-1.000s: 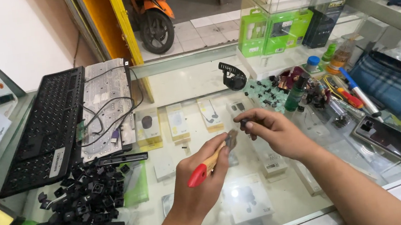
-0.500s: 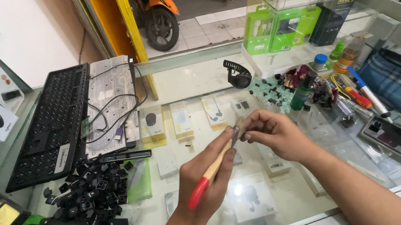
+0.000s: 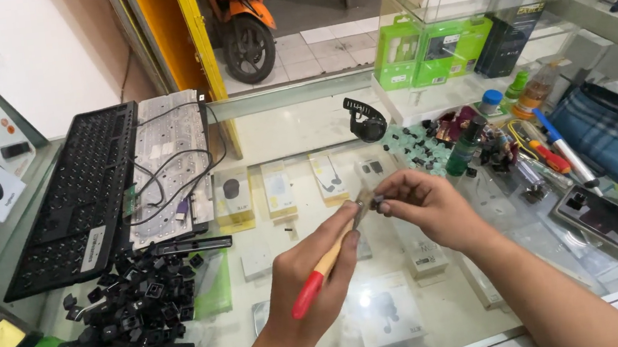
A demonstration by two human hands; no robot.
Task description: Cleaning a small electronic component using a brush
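Over a glass display counter (image 3: 296, 132), beside a stripped black keyboard (image 3: 71, 197) and heaped loose keycaps (image 3: 142, 305), left hand (image 3: 316, 273) clamped on a red-tipped wooden-handled tool (image 3: 320, 269), now raised and angled closer than a second ago, meeting a tiny dark part (image 3: 379, 206) pinched in right hand (image 3: 426, 210).

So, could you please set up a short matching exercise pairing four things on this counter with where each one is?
Things:
1. tool with red-tipped wooden handle
2. pile of black keycaps
3. black keyboard frame
4. small dark part

Places:
A. far left of the counter
B. in the left hand
C. pinched in the right hand
D. heaped in front of the keyboard frame

Pairs: 1-B, 2-D, 3-A, 4-C
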